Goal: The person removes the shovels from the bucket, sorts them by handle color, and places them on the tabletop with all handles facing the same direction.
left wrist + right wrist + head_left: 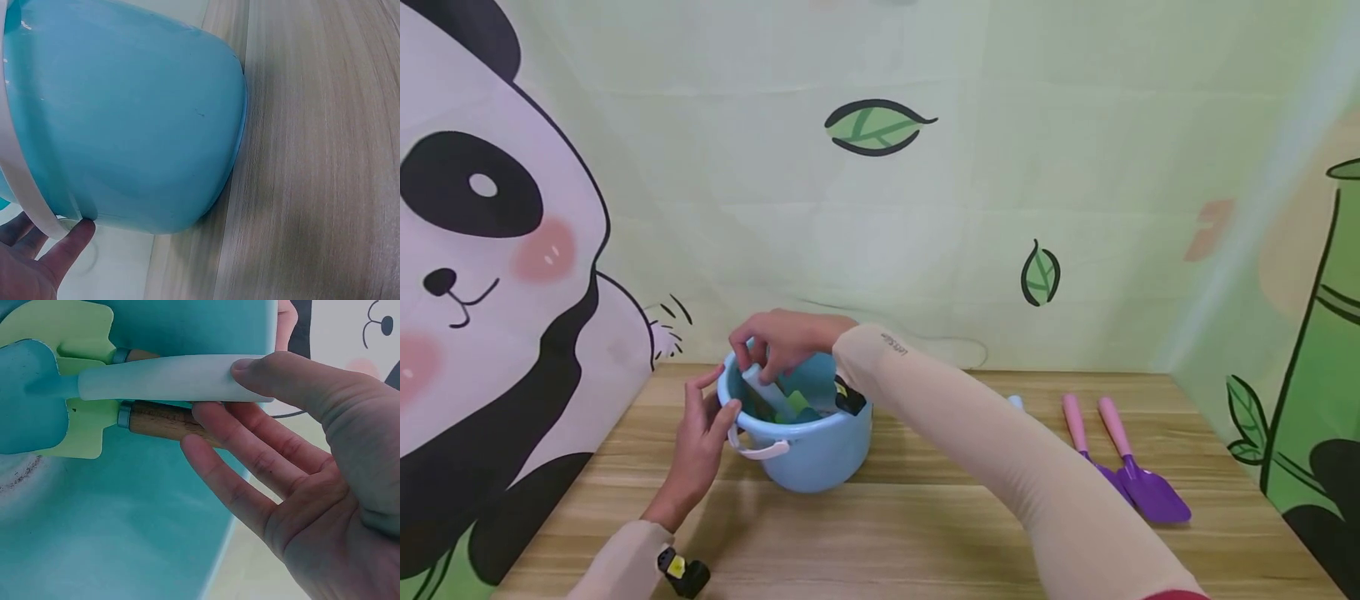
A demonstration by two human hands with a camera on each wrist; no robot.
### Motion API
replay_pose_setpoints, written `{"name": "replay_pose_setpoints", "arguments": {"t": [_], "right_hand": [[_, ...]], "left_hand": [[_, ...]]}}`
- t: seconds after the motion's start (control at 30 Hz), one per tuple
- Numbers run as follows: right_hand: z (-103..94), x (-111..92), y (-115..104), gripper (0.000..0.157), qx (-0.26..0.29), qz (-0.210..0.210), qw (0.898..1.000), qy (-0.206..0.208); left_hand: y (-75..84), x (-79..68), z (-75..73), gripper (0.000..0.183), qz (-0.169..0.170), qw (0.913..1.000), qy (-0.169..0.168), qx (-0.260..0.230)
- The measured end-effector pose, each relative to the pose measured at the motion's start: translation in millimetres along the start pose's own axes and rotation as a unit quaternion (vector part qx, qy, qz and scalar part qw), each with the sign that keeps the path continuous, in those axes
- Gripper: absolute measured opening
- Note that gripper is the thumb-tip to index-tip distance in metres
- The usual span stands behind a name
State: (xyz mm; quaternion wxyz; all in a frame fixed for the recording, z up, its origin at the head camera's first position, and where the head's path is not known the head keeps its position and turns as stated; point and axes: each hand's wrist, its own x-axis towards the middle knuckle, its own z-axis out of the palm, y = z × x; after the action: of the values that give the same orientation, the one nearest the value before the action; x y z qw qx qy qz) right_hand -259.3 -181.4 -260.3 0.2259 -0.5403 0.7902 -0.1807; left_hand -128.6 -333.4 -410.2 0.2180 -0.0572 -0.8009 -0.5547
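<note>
A light blue bucket (pixel 820 458) stands upright on the wooden table, its pale handle (pixel 763 451) hanging down on the near side. My left hand (pixel 700 437) holds the bucket at its left rim. In the left wrist view, a finger (pixel 70 247) touches the bucket's wall beside that pale handle. Reaching in over the rim, my right hand (pixel 782 340) pinches the pale blue grip of a toy shovel (pixel 156 379) between thumb and fingers. The shovel's blue blade (pixel 31 400) overlaps light green shovels (pixel 81 434) with wooden handles (pixel 165 422) inside the bucket.
To the right lie two purple shovels (pixel 1153 496) with pink handles, one partly behind my right forearm. A small light blue tip (pixel 1015 402) shows beyond that forearm. A printed panda backdrop (pixel 880 217) rises along the table's back edge.
</note>
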Motion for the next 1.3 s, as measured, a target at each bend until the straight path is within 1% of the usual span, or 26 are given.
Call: {"name": "replay_pose_setpoints", "arguments": {"t": [0.2, 0.33, 0.5, 0.63, 0.73, 1.0, 1.3], "right_hand": [[-2.7, -3, 6, 0.019, 0.000, -0.001, 1.000, 0.011], [-7.8, -10, 10, 0.019, -0.008, -0.003, 1.000, 0.026], [-12.6, -19, 17, 0.019, 0.000, -0.012, 0.999, 0.044], [-15.6, -25, 20, 0.018, 0.010, -0.022, 0.998, 0.051], [-18.0, -31, 20, 0.017, 0.016, -0.028, 0.997, 0.065], [-28.2, -44, 24, 0.018, 0.037, -0.040, 0.992, 0.116], [-39.6, -58, 23, 0.021, 0.045, -0.048, 0.986, 0.150]], "left_hand": [[-1.0, 0.7, -0.6, 0.053, 0.005, 1.0000, 0.005, 0.007], [-1.2, 0.6, -0.3, 0.053, 0.008, 0.9999, 0.007, 0.011], [-1.4, -0.3, 0.6, 0.053, 0.008, 0.9999, 0.006, 0.008], [-1.4, -0.5, 0.6, 0.053, 0.007, 0.9999, 0.006, 0.007], [-1.6, 0.1, 0.3, 0.053, 0.008, 0.9999, 0.007, 0.009], [-1.3, 0.0, 1.0, 0.053, 0.006, 0.9999, 0.010, 0.010], [-0.1, -1.2, 2.3, 0.053, 0.010, 0.9997, 0.015, 0.019]]}}
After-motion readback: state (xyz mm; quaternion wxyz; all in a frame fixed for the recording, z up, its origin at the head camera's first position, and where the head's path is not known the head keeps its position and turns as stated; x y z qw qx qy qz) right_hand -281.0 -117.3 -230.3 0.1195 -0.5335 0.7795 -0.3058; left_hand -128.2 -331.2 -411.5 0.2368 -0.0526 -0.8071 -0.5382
